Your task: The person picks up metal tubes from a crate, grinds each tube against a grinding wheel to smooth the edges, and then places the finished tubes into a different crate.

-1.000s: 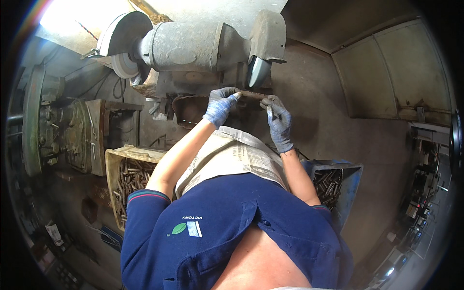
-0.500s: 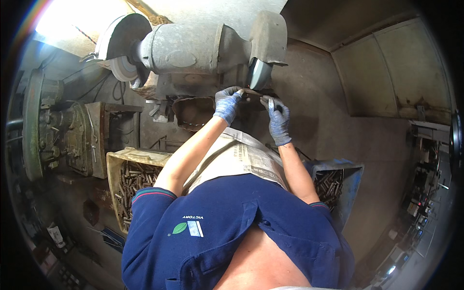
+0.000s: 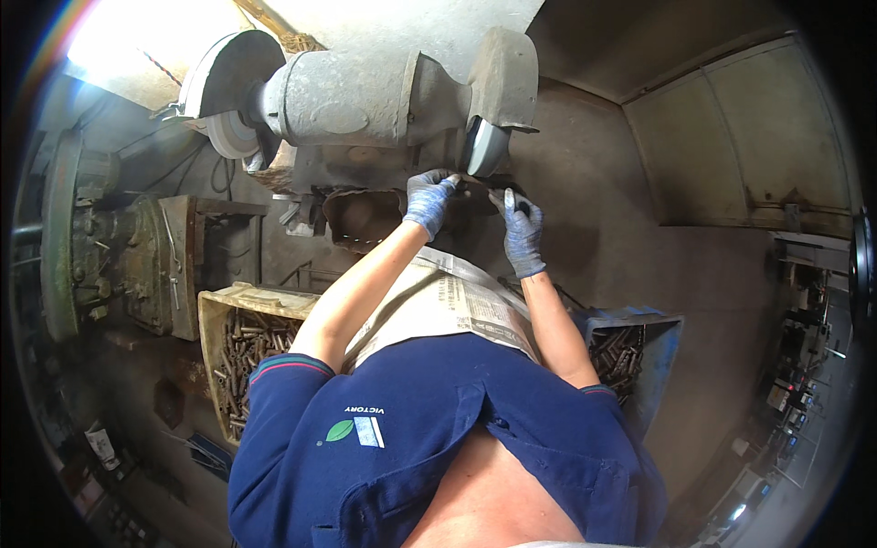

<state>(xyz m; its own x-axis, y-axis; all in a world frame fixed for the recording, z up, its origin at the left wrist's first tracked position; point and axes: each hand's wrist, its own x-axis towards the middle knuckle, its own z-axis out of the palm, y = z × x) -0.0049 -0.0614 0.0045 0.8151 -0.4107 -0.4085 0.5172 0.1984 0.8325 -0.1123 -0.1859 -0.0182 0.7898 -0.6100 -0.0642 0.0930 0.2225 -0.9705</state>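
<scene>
A grey bench grinder (image 3: 352, 96) stands ahead of me, with its right grinding wheel (image 3: 489, 149) showing below the guard. Just below and left of that wheel, my left hand (image 3: 427, 203) in a blue and grey glove pinches the end of a small dark metal rod (image 3: 470, 182). My right hand (image 3: 523, 236), gloved alike, is below and right of the wheel. Its fingers are closed on a small dark metal piece (image 3: 496, 197); whether this is the same rod I cannot tell. Printed newspaper (image 3: 457, 297) covers my lap.
A pale yellowish bin (image 3: 212, 342) of short metal rods stands by my left arm. A blue bin (image 3: 662, 356) with similar rods is by my right. The grinder's left wheel (image 3: 233, 135) is exposed too. A greenish machine (image 3: 64, 237) stands far left.
My right hand has moved slightly down and left, and its fingertips sit lower below the wheel. The left hand has stayed nearly in place. The whole view has shifted a little.
</scene>
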